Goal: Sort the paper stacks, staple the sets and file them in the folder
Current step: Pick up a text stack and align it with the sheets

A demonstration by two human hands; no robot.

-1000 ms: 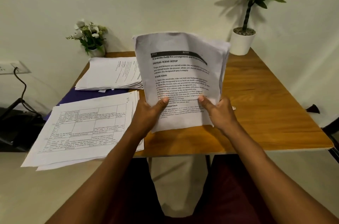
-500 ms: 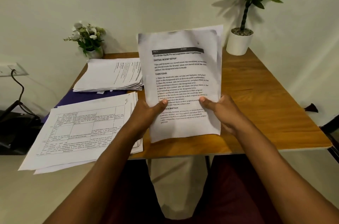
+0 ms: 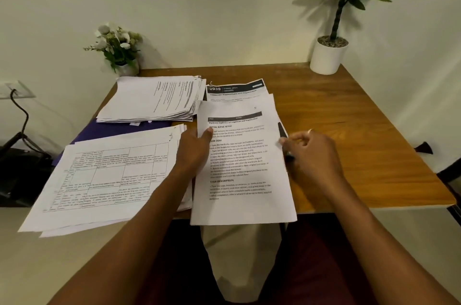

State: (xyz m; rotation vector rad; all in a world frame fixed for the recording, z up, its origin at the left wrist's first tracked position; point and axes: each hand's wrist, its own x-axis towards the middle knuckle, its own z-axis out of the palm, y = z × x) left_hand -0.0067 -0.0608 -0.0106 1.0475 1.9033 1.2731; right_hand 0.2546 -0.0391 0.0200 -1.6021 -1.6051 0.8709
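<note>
Head view only. Has the paper set (image 3: 243, 167) flat now in the centre of the frame, lower edge hanging over the near rim of the table (image 3: 361, 130), no more upright in the air as half a second before. Pinches its left edge with the left hand (image 3: 195, 148), thumb on top. Has the right hand (image 3: 315, 155) at the right edge, fingers curled, beside a dark object (image 3: 283, 131) half hidden under the paper; cannot tell if gripping anything. Seems finished with squaring, so stapling probably next. Shows the purple folder (image 3: 99, 131) at left, under the far stack (image 3: 149, 100) and the near stack (image 3: 107, 174).
</note>
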